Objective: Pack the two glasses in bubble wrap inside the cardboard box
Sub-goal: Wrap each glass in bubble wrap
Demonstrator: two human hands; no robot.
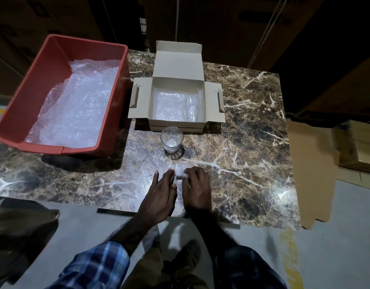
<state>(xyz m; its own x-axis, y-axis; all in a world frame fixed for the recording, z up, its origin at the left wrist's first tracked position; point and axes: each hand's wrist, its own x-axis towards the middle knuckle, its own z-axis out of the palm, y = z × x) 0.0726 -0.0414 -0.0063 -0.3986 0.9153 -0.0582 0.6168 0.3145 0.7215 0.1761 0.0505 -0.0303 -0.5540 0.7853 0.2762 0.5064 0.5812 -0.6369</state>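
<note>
— Box? 
— Cardboard box (178,124) sitting open mid-table, lid and side flaps spread, bubble wrap (169,105) lining its floor. 
— Glasses? 
— One clear glass (171,139) standing upright just in front of the box. A second glass (191,109) seems to be lying inside at the right, hard to tell.

No readable text, label, brand or number shows on anything here.
</note>
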